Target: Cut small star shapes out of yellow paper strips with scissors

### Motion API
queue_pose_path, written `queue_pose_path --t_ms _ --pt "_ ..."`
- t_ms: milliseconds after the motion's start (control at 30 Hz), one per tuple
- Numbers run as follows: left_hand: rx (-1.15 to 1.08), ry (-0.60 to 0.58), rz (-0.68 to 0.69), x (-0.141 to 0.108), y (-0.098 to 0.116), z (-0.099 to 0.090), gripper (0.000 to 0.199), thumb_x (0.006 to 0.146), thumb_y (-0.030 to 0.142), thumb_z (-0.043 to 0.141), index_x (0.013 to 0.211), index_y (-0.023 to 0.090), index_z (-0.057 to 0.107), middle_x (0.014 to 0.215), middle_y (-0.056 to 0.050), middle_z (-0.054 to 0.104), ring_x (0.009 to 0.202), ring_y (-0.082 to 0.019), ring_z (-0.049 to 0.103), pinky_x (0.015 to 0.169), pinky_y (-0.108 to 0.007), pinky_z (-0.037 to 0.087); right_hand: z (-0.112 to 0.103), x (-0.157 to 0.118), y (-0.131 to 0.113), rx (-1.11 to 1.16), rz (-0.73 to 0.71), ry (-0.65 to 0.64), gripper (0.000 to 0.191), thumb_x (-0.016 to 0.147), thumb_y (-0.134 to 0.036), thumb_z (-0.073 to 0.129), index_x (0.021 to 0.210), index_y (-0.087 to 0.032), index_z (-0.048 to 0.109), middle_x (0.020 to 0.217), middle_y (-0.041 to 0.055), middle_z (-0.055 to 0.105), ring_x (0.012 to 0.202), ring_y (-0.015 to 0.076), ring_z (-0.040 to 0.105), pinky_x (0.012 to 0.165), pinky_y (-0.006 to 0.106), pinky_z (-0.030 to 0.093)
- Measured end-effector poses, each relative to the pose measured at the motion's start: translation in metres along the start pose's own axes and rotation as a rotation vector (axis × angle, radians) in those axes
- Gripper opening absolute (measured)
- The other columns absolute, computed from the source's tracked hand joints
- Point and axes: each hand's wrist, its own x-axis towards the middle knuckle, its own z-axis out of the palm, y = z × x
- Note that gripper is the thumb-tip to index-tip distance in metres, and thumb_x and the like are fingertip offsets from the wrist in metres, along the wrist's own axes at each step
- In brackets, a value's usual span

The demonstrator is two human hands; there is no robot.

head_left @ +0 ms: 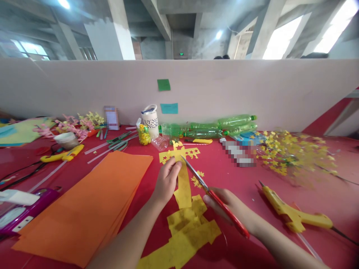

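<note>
My left hand (pixel 167 179) pinches the top end of a yellow strip (pixel 184 186), which hangs down toward the table. Around the red handles of a pair of scissors (pixel 221 207) my right hand (pixel 228 205) is closed. The scissor blades point up and left, their tips close to the strip's upper edge by my left fingers. Just right of the strip lie several small yellow stars (pixel 198 179). Beyond my hands is a yellow sheet with star-shaped holes (pixel 192 152). More yellow pieces (pixel 193 231) overlap on the table below.
Orange sheets (pixel 92 201) are stacked at left, near a purple power strip (pixel 30 209). A yellow glue gun (pixel 291 211) lies at right; another yellow glue gun (pixel 63 155) is at far left. Green plastic bottles (pixel 207 130) and a white cup (pixel 150 121) line the back by the partition (pixel 224 86).
</note>
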Motion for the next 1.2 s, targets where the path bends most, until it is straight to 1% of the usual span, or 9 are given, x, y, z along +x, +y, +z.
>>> queue_pose_path --t_ms 100,200,367,500,667,900,1067,1200 --pt "-0.017 -0.008 -0.006 0.001 0.001 -0.001 0.026 0.085 0.044 0.052 0.070 0.022 0.049 0.057 0.004 0.043 0.043 -0.011 0.041 0.042 -0.024 0.031 0.001 -0.001 -0.001 0.026 -0.001 -0.017 0.040 0.085 -0.048 0.056 0.064 -0.019 0.039 0.059 -0.0040 0.038 0.054 0.0098 0.035 0.047 0.020 0.028" --pt "0.020 0.001 0.001 0.001 0.001 -0.001 0.027 0.084 0.043 0.053 0.069 0.021 0.051 0.055 0.005 0.043 0.041 -0.010 0.042 0.041 -0.023 0.031 0.001 -0.002 -0.001 0.055 0.007 -0.013 0.042 0.084 -0.052 0.056 0.063 -0.019 0.039 0.058 -0.0040 0.037 0.053 0.0094 0.034 0.045 0.020 0.026" --pt "0.042 -0.004 0.003 0.002 0.000 -0.003 0.025 0.084 0.044 0.053 0.076 0.020 0.056 0.057 0.005 0.047 0.042 -0.009 0.042 0.039 -0.021 0.031 0.001 -0.002 0.002 0.110 0.045 -0.048 0.045 0.084 -0.058 0.053 0.064 -0.020 0.038 0.056 -0.0045 0.036 0.047 0.0082 0.033 0.041 0.019 0.023" --pt "0.026 -0.012 -0.001 0.004 -0.001 -0.005 0.026 0.083 0.043 0.054 0.074 0.019 0.056 0.055 0.005 0.046 0.041 -0.009 0.042 0.038 -0.021 0.031 0.001 -0.001 0.005 0.153 0.067 -0.056 0.044 0.083 -0.056 0.056 0.064 -0.020 0.038 0.055 -0.0046 0.036 0.046 0.0077 0.033 0.040 0.019 0.023" --pt "-0.001 0.005 -0.012 0.003 0.001 -0.004 0.025 0.083 0.040 0.055 0.071 0.019 0.055 0.050 0.006 0.043 0.039 -0.008 0.041 0.038 -0.021 0.031 0.004 0.000 0.006 0.189 0.065 -0.059 0.043 0.084 -0.052 0.057 0.064 -0.020 0.037 0.056 -0.0050 0.034 0.049 0.0076 0.031 0.041 0.019 0.023" --pt "-0.087 0.009 -0.025 0.000 0.002 -0.001 0.026 0.083 0.036 0.054 0.064 0.019 0.048 0.049 0.006 0.041 0.038 -0.007 0.040 0.039 -0.021 0.027 0.010 -0.002 0.002 0.244 0.060 -0.066 0.043 0.086 -0.051 0.054 0.064 -0.020 0.034 0.056 -0.0060 0.033 0.049 0.0072 0.030 0.043 0.019 0.023" --pt "-0.103 0.026 -0.011 0.001 -0.001 0.000 0.028 0.083 0.037 0.055 0.064 0.019 0.047 0.051 0.006 0.041 0.039 -0.006 0.041 0.039 -0.020 0.029 0.010 -0.003 -0.001 0.272 0.114 -0.085 0.043 0.085 -0.052 0.056 0.064 -0.020 0.035 0.054 -0.0070 0.031 0.046 0.0061 0.030 0.041 0.018 0.022" --pt "-0.115 0.019 -0.014 0.001 -0.003 0.000 0.028 0.084 0.038 0.055 0.065 0.019 0.048 0.050 0.006 0.041 0.038 -0.006 0.040 0.039 -0.020 0.028 0.012 -0.002 0.000 0.304 0.134 -0.084 0.045 0.085 -0.053 0.057 0.064 -0.020 0.034 0.053 -0.0076 0.030 0.044 0.0052 0.029 0.040 0.018 0.022"
